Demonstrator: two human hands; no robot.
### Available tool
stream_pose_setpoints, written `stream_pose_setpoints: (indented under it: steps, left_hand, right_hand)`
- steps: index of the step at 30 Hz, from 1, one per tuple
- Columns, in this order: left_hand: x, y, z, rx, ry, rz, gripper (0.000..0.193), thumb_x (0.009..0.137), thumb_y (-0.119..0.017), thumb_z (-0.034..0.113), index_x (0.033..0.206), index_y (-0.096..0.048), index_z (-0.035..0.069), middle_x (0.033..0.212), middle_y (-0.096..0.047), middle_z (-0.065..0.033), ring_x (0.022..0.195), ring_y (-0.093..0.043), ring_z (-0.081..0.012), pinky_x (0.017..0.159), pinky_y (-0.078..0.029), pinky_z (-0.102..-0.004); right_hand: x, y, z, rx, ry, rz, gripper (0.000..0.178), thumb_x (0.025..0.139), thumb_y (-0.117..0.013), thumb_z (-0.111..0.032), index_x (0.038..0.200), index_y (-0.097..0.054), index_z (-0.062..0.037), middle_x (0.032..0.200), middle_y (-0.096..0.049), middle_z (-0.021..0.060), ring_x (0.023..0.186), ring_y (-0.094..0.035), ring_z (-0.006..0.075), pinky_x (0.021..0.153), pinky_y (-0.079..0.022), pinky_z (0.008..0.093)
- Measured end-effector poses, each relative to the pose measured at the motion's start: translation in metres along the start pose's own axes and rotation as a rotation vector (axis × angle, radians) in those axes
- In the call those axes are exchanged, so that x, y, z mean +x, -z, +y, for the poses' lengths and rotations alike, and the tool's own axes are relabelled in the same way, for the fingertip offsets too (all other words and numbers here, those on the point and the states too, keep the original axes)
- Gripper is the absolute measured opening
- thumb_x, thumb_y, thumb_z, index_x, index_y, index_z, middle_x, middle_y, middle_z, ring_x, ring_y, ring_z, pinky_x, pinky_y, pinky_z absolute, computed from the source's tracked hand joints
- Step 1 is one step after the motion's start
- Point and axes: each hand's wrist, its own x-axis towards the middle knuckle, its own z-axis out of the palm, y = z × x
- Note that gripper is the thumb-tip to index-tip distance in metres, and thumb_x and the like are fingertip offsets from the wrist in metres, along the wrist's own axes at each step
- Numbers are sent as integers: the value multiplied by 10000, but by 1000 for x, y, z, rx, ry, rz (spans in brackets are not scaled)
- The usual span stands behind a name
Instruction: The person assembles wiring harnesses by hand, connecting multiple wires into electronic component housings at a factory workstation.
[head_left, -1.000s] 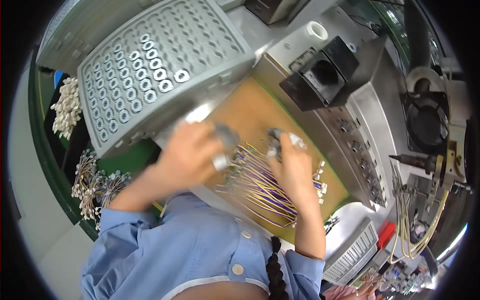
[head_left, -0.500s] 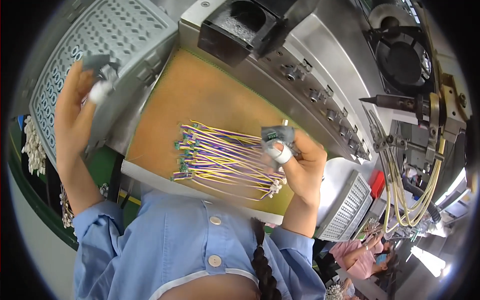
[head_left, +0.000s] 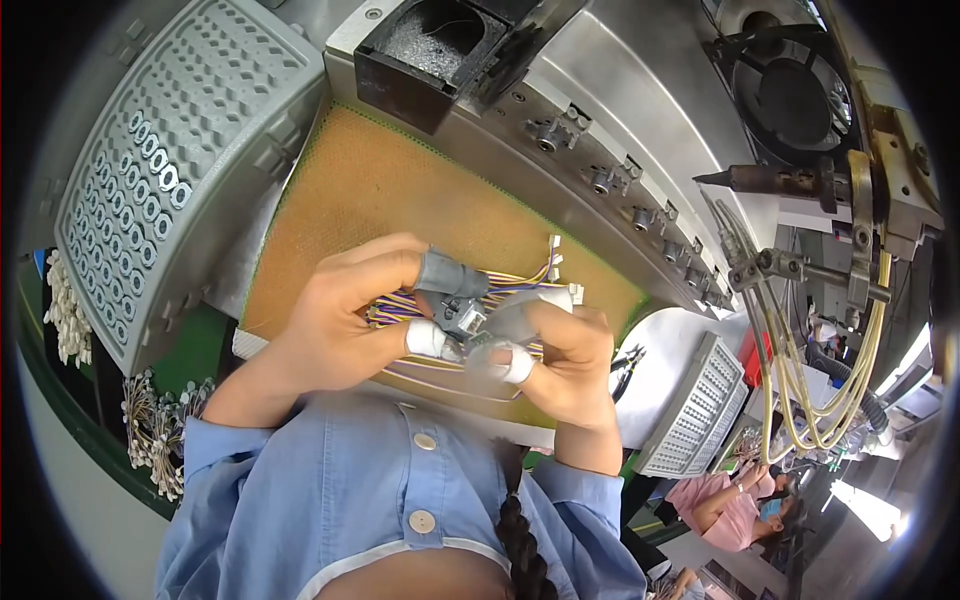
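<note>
My left hand (head_left: 345,315) pinches a small silvery part (head_left: 468,318) between thumb and fingertips, which wear grey and white coverings. Close against it, my right hand (head_left: 565,365) is closed too, its wrapped fingertips smeared by motion; what they hold is hidden. Both hands meet above a bundle of yellow, white and purple wires (head_left: 400,305) lying on the orange-brown mat (head_left: 370,180). White connectors (head_left: 555,258) show at the right end of the bundle; my hands hide most of the rest.
A grey tray (head_left: 215,165) with rows of silvery oval pieces stands at the left. Behind the mat runs a metal machine (head_left: 640,90) with a black box (head_left: 405,85). A pointed iron tip (head_left: 715,180) and tubes (head_left: 800,400) hang at right. Pliers (head_left: 627,368) lie nearby; a person in pink (head_left: 725,510) sits beyond.
My left hand has come from the tray to the middle, over the wires, with a small silvery part. My right hand has shifted left and down to meet it.
</note>
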Motion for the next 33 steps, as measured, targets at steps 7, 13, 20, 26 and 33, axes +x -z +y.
stream_pose_setpoints:
  steps: [7, 13, 20, 26, 33]
  left_hand:
    - [7, 4, 8, 227, -181, -73, 344, 591, -566, -81, 920, -637, -10, 845, -593, -117, 742, -600, -232, 647, -481, -290]
    - [6, -10, 3, 244, -257, 68, 348, 569, -568, -70, 901, -642, 2, 839, -591, -108, 719, -604, -241, 620, -484, -311]
    - [2, -7, 5, 568, -552, 80, 251, 574, -605, -32, 821, -648, -12, 842, -622, -120, 661, -612, -231, 556, -472, -271]
    - [31, 0, 17, 558, -431, -180, 268, 533, -623, -21, 800, -630, -1, 752, -571, -75, 614, -559, -234, 519, -429, -319]
    - [16, 25, -3, 962, -201, 44, 485, 630, -657, 79, 1104, -551, 53, 899, -580, -100, 912, -506, -270, 765, -412, -349]
  right_hand:
    - [0, 11, -4, 98, -348, -177, 224, 730, -724, -190, 722, -598, -6, 539, -477, 64, 495, -399, 103, 448, -344, 260]
    - [1, 18, -6, 207, -424, -189, 236, 752, -719, -207, 741, -597, -5, 543, -463, -13, 519, -369, 38, 438, -301, 227]
    - [8, 27, -10, 438, -629, -266, 144, 743, -713, -139, 751, -641, -14, 590, -598, 20, 505, -524, 24, 405, -389, 180]
    - [2, 28, 20, 471, -449, -252, 173, 723, -690, -12, 879, -634, 39, 720, -642, 48, 556, -579, 76, 485, -479, 193]
    - [-4, 24, 12, 144, -379, 25, 298, 743, -676, -95, 988, -586, 48, 744, -621, 61, 624, -585, 90, 513, -474, 204]
